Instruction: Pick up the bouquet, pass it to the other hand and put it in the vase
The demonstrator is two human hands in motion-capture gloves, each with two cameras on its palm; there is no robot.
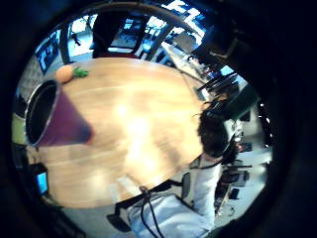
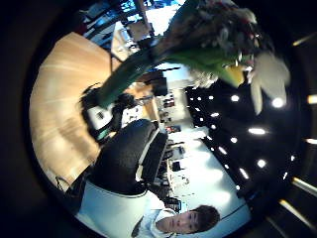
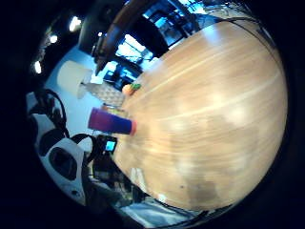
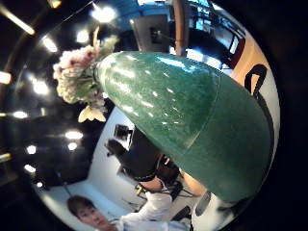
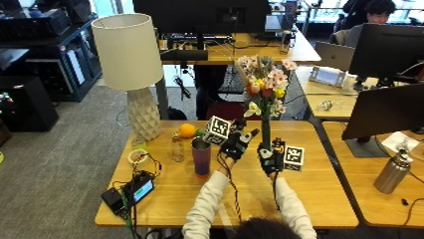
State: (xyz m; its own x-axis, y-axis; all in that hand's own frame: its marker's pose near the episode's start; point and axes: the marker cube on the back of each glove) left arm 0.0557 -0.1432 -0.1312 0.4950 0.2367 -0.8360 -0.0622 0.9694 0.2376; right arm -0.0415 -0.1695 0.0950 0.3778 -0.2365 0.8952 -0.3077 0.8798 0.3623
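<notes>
Nearest the person, the right hand [image 5: 271, 160] gripped the green stem of the bouquet [image 5: 265, 95] low down, fingers curled round it, holding it upright above the table [image 5: 311, 186]. In the right thumb side palm view the green wrap [image 4: 192, 120] filled most of the picture, so it lay close against that palm. The flower heads stood high over the hand, toward twelve o'clock from it.

Just at ten o'clock of the right hand, the left hand [image 5: 235, 144] hung close beside the stem without touching it, as far as could be seen, its fingers loosely spread and holding nothing. Its thumb side palm view showed the bouquet's stem [image 2: 129, 69] near but apart.

Farther off, at about nine o'clock from the left hand, the purple vase [image 5: 201, 157] stood upright on the table, nothing in it. Beyond that, at eleven o'clock, lay an orange [image 5: 187, 130], with a lamp [image 5: 129, 55] behind.

By my judgement the pick-up was done and the step in hand was the pass between hands. The next move called for the left hand to close on the stem, the right to let go, and then a carry over to the vase's mouth, stem downward.
</notes>
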